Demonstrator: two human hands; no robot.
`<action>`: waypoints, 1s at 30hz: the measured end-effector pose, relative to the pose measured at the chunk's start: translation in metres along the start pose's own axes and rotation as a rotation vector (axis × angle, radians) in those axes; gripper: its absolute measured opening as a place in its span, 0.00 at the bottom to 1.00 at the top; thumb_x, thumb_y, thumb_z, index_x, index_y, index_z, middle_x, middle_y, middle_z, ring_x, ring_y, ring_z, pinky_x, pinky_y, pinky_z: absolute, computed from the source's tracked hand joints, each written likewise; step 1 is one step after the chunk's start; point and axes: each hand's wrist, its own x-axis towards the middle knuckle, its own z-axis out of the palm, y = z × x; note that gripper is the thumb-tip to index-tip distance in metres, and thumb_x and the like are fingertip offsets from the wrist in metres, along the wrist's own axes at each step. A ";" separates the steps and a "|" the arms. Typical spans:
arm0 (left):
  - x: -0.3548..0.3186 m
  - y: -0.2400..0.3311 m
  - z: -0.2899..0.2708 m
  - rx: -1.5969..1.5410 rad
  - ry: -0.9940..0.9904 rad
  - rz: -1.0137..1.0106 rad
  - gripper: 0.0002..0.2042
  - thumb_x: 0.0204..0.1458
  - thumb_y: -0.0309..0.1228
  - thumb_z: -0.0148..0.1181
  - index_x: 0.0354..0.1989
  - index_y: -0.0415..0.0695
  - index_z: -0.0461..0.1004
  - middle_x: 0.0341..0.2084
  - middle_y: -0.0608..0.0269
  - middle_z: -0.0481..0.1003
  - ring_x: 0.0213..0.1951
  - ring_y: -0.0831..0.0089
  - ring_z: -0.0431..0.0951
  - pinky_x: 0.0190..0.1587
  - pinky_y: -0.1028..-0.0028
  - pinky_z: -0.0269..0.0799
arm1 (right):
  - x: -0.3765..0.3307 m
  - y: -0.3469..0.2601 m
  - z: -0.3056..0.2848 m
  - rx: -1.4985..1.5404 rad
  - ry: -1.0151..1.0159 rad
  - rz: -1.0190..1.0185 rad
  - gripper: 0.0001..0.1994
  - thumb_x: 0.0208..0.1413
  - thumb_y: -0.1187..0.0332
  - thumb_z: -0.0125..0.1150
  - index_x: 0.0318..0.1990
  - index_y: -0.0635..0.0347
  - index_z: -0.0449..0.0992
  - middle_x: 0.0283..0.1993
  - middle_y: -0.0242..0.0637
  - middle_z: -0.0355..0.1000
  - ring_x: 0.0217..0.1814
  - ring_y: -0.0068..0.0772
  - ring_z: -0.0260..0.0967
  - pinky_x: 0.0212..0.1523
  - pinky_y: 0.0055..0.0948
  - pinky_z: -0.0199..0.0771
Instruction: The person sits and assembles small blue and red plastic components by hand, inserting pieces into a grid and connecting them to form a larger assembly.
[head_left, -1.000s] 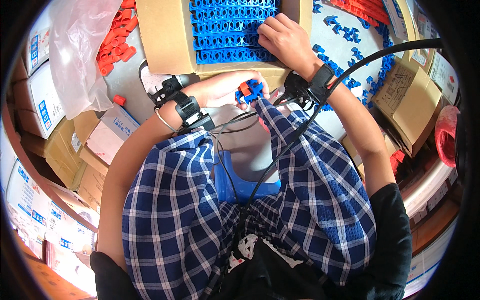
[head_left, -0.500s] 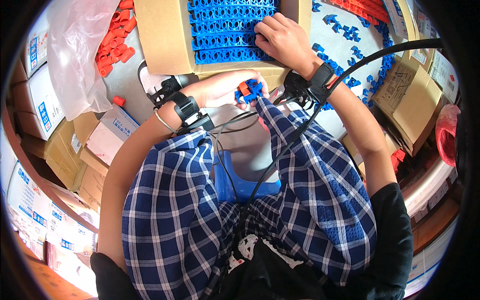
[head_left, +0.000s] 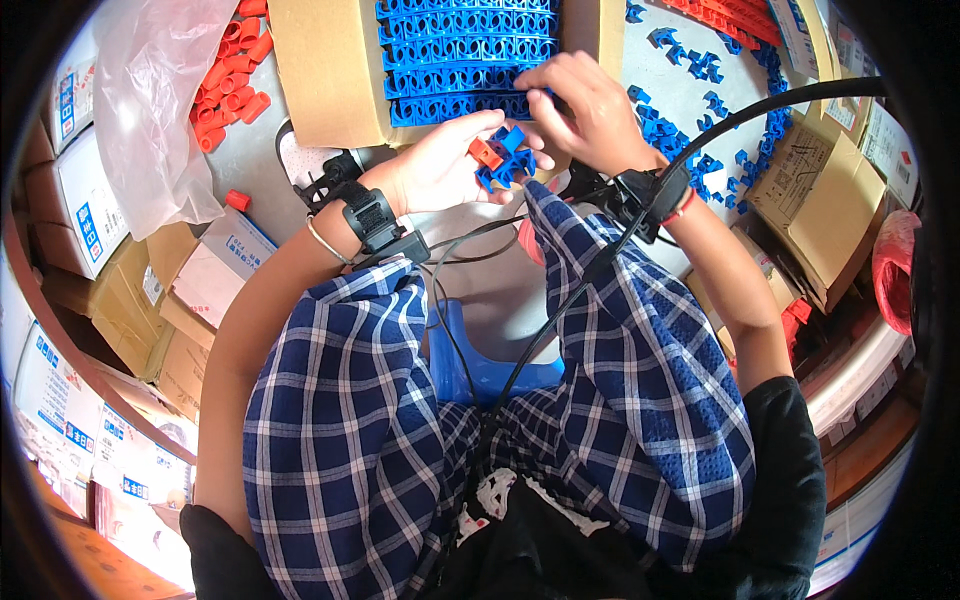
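Note:
My left hand (head_left: 440,165) is turned palm up just in front of the cardboard box, its fingers loosely cupped. A small pile of blue plastic clips (head_left: 510,165) with a red clip (head_left: 487,152) among them rests in it. Inside the box (head_left: 335,80), blue clips of the same look stand in tight rows (head_left: 455,55). At the right end of the front rows is my right hand (head_left: 590,110), its index finger stretched out over them and its thumb apart. I see nothing held in it.
Loose blue clips (head_left: 690,60) and red rows (head_left: 720,15) lie on the floor to the right. Red tube pieces (head_left: 235,85) are heaped beside a clear plastic bag (head_left: 155,120) at left. Cartons (head_left: 815,190) stand on both sides. A black cable (head_left: 770,105) crosses my right forearm.
My left hand has opened up, showing more of the clips in it. My right hand has shifted slightly down and its thumb and index finger have spread from a curled shape.

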 end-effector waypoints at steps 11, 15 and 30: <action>0.008 -0.008 -0.003 0.142 0.262 0.063 0.17 0.64 0.44 0.39 0.44 0.43 0.69 0.36 0.59 0.74 0.37 0.65 0.73 0.33 0.66 0.67 | -0.022 -0.018 -0.009 0.242 -0.263 0.045 0.08 0.50 0.66 0.59 0.34 0.60 0.74 0.36 0.38 0.70 0.39 0.42 0.68 0.42 0.36 0.72; 0.008 -0.007 -0.006 0.094 0.221 0.026 0.18 0.64 0.44 0.38 0.45 0.43 0.69 0.37 0.59 0.74 0.37 0.65 0.74 0.32 0.66 0.66 | -0.018 -0.019 -0.011 0.262 -0.229 0.053 0.08 0.49 0.66 0.60 0.31 0.61 0.72 0.37 0.39 0.71 0.40 0.42 0.69 0.41 0.35 0.72; 0.008 -0.003 0.001 0.178 0.048 0.007 0.19 0.65 0.43 0.38 0.49 0.41 0.68 0.44 0.53 0.74 0.35 0.70 0.72 0.30 0.74 0.66 | -0.019 -0.010 -0.014 0.242 -0.124 0.213 0.08 0.57 0.69 0.54 0.39 0.60 0.76 0.42 0.42 0.70 0.44 0.39 0.72 0.43 0.31 0.74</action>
